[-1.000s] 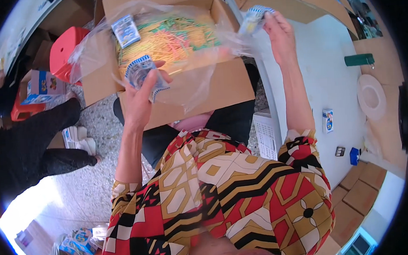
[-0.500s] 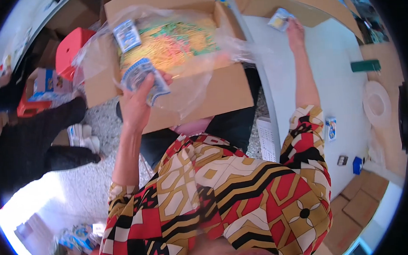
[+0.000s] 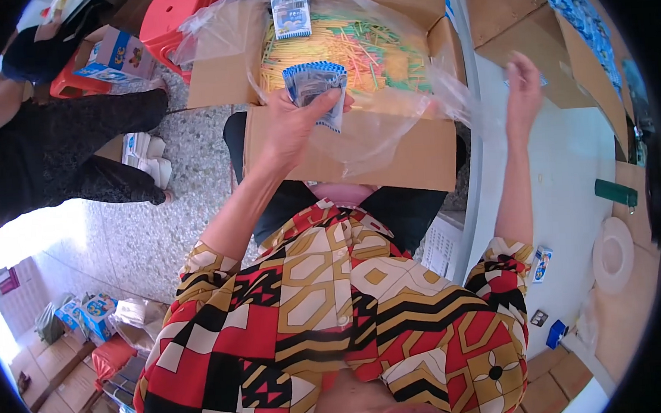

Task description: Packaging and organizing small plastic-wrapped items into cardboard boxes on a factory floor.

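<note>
My left hand (image 3: 290,126) is closed round a small stack of blue-and-clear packets (image 3: 317,87), thumb on top, over the near edge of an open cardboard box (image 3: 357,153). Many thin yellow, green and pink sticks (image 3: 382,47) fill the plastic-lined box. One blue-and-white packet (image 3: 291,15) lies on the sticks at the back left. My right hand (image 3: 523,95) is above the white table, beside another carton (image 3: 509,47). Its fingers are stretched out and slightly blurred. A pale packet (image 3: 542,81) shows partly behind them.
On the white table (image 3: 559,149) are a green stapler-like object (image 3: 615,195), a small blue-and-white packet (image 3: 542,263) and a blue item (image 3: 556,334). A white ring (image 3: 613,255) lies at the right. A red stool (image 3: 179,20) and a person in black (image 3: 66,153) are at the left.
My right hand has let go of the packet it held, and its fingers have straightened. My left hand keeps its packets. The whole view has shifted, with the box now farther right.
</note>
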A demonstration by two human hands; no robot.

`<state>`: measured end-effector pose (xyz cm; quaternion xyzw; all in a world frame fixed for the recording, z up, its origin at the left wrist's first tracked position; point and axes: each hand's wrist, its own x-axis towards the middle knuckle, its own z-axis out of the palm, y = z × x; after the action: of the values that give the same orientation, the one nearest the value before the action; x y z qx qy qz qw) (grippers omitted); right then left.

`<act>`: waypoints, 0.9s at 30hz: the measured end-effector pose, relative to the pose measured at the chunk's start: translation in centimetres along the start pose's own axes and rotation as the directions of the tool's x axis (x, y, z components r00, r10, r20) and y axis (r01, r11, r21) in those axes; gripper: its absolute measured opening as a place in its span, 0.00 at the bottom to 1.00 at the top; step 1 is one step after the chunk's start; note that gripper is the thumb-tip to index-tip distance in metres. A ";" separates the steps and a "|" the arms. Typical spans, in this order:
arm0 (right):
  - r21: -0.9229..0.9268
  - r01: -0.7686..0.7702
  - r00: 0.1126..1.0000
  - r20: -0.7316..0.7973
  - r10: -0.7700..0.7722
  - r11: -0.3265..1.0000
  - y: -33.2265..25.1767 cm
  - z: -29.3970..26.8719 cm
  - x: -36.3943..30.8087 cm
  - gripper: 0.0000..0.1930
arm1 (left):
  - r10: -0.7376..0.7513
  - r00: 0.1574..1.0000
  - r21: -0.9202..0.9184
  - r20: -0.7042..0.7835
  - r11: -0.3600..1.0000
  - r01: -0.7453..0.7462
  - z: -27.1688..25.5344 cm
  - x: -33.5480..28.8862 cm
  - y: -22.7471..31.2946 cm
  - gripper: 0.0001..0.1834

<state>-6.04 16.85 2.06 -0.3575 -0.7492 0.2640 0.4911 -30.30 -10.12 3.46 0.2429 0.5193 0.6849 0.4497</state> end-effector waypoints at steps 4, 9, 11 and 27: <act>0.242 -0.284 0.848 0.516 0.125 0.928 -10.4 5.3 -3.8 0.11 | 0.065 0.998 0.013 0.002 0.998 -0.065 0.3 -0.2 0.1 0.08; 0.293 0.042 0.802 0.560 -0.207 0.955 -17.1 8.2 -5.6 0.15 | 0.093 0.994 0.029 -0.051 0.995 -0.092 0.1 -0.8 0.0 0.06; 0.305 0.204 0.775 0.530 -0.344 0.930 -17.9 8.5 -5.9 0.15 | 0.139 0.986 0.089 -0.094 0.988 -0.130 -0.2 -1.1 0.0 0.05; 0.091 0.687 0.599 0.491 -0.633 0.721 -18.0 10.5 -8.5 0.09 | 0.075 0.995 0.385 -0.068 0.922 -0.043 -1.5 -4.2 -0.7 0.10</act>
<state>-18.52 -1.24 6.92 -0.0018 -0.9391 0.1040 0.3275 -29.21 -14.43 2.84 0.3134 0.6534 0.5930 0.3510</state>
